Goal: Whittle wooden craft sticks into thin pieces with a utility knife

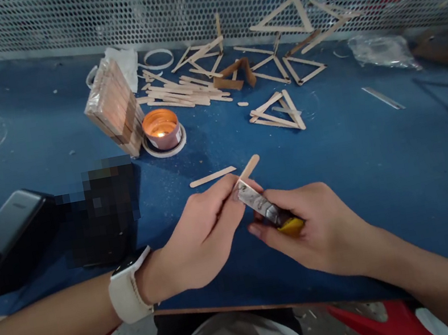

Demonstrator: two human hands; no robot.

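My left hand, with a watch on its wrist, is closed on a popsicle stick whose rounded end points away from me. In my right hand is a utility knife with a yellow part showing. Its wide, smudged blade reaches across to the stick beside my left fingertips. The contact between blade and stick is partly hidden. Just beyond my left hand a loose stick with a slanted end lies flat on the blue table.
A lit candle in a tin stands beside a wrapped bundle of sticks. Behind lie a pile of loose sticks and several stick triangles. Dark devices sit at left. A perforated metal panel borders the back.
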